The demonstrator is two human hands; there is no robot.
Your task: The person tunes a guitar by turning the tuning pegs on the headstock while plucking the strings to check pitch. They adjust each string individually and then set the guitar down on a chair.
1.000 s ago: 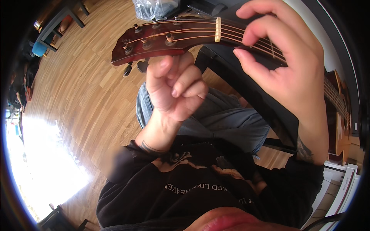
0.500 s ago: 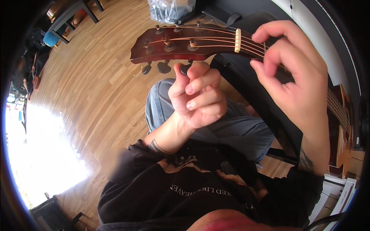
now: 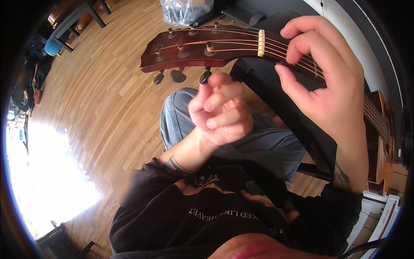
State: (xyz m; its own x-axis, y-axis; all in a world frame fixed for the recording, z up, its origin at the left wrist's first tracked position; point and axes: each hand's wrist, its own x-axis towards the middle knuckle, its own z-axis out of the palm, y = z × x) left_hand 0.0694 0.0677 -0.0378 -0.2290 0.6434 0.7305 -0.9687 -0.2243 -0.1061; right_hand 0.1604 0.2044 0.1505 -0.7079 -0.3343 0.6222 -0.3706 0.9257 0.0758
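A dark red guitar headstock (image 3: pixel 168 56) points left at the top, with strings running right over a pale nut (image 3: pixel 261 43). Below its lower edge hang dark tuning pegs. My left hand (image 3: pixel 222 108) has its thumb and forefinger pinched at the rightmost tuning peg (image 3: pixel 205 77), other fingers curled in. Around the strings (image 3: pixel 280 48) just right of the nut, my right hand (image 3: pixel 327 73) is bent, thumb below and apart from the fingers, holding nothing. Whether a fingertip touches a string I cannot tell. The palm hides part of the neck.
The guitar's body (image 3: pixel 379 142) shows at the right edge. My jeans-clad leg (image 3: pixel 179 116) is bent beneath the headstock, beside a black panel (image 3: pixel 297 116). A clear plastic bag (image 3: pixel 183 11) stands at the top. A dark table (image 3: pixel 79 19) is far left on the wooden floor (image 3: pixel 108 73).
The pinched peg has turned and shows narrower. My left thumb has slid lower along it. The headstock sits slightly further left and up in the picture. My right-hand fingers have shifted slightly over the strings.
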